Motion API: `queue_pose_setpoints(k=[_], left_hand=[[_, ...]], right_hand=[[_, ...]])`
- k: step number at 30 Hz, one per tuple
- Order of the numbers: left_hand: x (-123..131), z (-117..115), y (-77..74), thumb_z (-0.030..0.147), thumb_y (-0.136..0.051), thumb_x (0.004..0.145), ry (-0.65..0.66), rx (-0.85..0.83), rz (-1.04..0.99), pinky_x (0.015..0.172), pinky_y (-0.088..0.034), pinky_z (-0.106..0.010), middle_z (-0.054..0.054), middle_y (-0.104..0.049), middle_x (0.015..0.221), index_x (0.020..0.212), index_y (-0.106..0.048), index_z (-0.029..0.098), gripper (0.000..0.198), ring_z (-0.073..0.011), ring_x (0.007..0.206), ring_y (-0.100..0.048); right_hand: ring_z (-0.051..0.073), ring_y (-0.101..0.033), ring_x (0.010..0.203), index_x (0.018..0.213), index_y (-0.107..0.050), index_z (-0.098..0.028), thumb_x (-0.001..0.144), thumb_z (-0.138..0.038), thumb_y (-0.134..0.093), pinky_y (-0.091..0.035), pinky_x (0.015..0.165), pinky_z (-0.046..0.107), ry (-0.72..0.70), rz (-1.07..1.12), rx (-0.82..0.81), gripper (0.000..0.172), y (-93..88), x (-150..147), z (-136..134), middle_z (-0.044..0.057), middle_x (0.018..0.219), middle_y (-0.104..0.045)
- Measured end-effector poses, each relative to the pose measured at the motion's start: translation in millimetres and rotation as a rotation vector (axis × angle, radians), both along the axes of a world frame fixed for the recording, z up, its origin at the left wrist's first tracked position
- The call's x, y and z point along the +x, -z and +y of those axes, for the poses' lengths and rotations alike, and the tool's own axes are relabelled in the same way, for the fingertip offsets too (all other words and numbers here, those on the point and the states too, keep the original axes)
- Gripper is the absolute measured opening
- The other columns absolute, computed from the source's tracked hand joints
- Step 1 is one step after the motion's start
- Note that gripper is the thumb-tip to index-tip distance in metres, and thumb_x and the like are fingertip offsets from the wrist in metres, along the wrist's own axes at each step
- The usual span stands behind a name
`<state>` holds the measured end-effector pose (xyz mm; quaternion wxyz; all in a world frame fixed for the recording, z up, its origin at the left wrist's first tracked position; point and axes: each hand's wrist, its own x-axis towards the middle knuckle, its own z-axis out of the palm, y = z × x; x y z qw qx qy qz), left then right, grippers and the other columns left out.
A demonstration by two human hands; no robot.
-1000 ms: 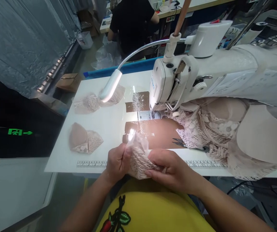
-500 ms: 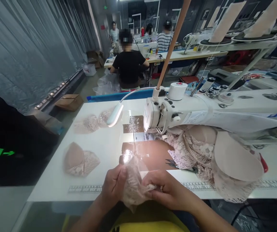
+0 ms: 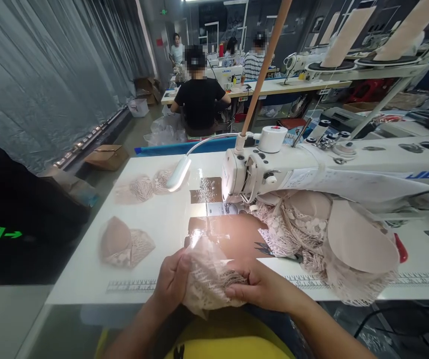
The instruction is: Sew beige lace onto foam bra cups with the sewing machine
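Note:
Over the table's front edge, a sheer beige lace piece [image 3: 207,281] is stretched between my two hands. My left hand [image 3: 172,279] is closed on its left side, thumb on top. The right side is pinched in my right hand [image 3: 257,286], with the thumb over the lace. Just beyond, the sewing machine [image 3: 234,174] stands with its needle area lit. Dark-bladed snips [image 3: 264,248] lie right of the lace, partly under a heap of beige lace bra pieces [image 3: 292,224]. A smooth bra cup [image 3: 361,239] rests on that heap.
A lace cup piece [image 3: 115,239] lies on the table's left, with more lace cups [image 3: 141,188] behind it. A small lamp [image 3: 179,173] hangs over the table on a bent neck. A printed ruler [image 3: 132,285] runs along the front edge. Other people sit at machines beyond.
The lace, bunched before, is now spread wider between my hands. My right hand has shifted slightly and its fingers have moved behind the fabric.

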<state>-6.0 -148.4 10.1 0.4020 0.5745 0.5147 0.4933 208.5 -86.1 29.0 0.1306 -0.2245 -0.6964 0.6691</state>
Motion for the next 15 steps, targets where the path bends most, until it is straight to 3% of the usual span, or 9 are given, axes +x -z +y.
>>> queue_pose_setpoints(k=[4, 7, 10, 13, 15], left_hand=[[-0.3, 0.4, -1.0, 0.042, -0.037, 0.095, -0.044, 0.020, 0.035, 0.050, -0.031, -0.023, 0.003, -0.038, 0.057, 0.065, -0.041, 0.018, 0.039, -0.0102, 0.053, -0.037], [1.5, 0.2, 1.4, 0.044, -0.037, 0.095, -0.018, 0.003, 0.051, 0.050, -0.030, -0.023, 0.003, -0.035, 0.056, 0.063, -0.041, 0.017, 0.042, -0.0099, 0.052, -0.035], [4.9, 0.0, 1.8, 0.044, -0.034, 0.096, 0.075, -0.028, 0.042, 0.050, -0.031, -0.024, 0.002, -0.040, 0.057, 0.067, -0.047, 0.016, 0.042, -0.0101, 0.052, -0.037], [7.6, 2.1, 0.2, 0.043, -0.035, 0.096, 0.170, -0.028, 0.018, 0.048, -0.031, -0.023, 0.001, -0.044, 0.057, 0.067, -0.050, 0.015, 0.043, -0.0095, 0.050, -0.039], [7.0, 5.5, -0.1, 0.046, -0.039, 0.094, 0.154, -0.074, -0.084, 0.046, -0.032, -0.023, 0.001, -0.047, 0.057, 0.065, -0.049, 0.016, 0.043, -0.0097, 0.050, -0.041]], right_hand=[[0.015, -0.053, 0.069, 0.081, -0.065, -0.014, 0.083, -0.044, -0.060, -0.042, 0.062, 0.025, 0.197, -0.039, 0.052, 0.031, 3.0, 2.4, -0.8, 0.002, 0.074, -0.060], [0.021, -0.058, 0.091, 0.084, -0.070, -0.016, 0.083, -0.041, -0.061, -0.045, 0.079, 0.030, 0.292, 0.028, 0.134, 0.026, 3.2, 0.6, -0.1, 0.008, 0.102, -0.063], [0.023, -0.055, 0.106, 0.084, -0.073, -0.018, 0.085, -0.038, -0.060, -0.041, 0.093, 0.035, 0.254, 0.103, 0.117, 0.024, 1.9, -3.5, 2.6, 0.009, 0.123, -0.055], [0.019, -0.060, 0.086, 0.081, -0.073, -0.017, 0.084, -0.039, -0.061, -0.045, 0.081, 0.032, 0.200, 0.126, 0.032, 0.025, 4.7, -6.5, 4.8, 0.008, 0.097, -0.065], [0.016, -0.059, 0.072, 0.077, -0.072, -0.016, 0.081, -0.039, -0.065, -0.045, 0.066, 0.027, 0.244, 0.123, -0.025, 0.025, 9.1, -6.3, 4.4, 0.005, 0.079, -0.065]])
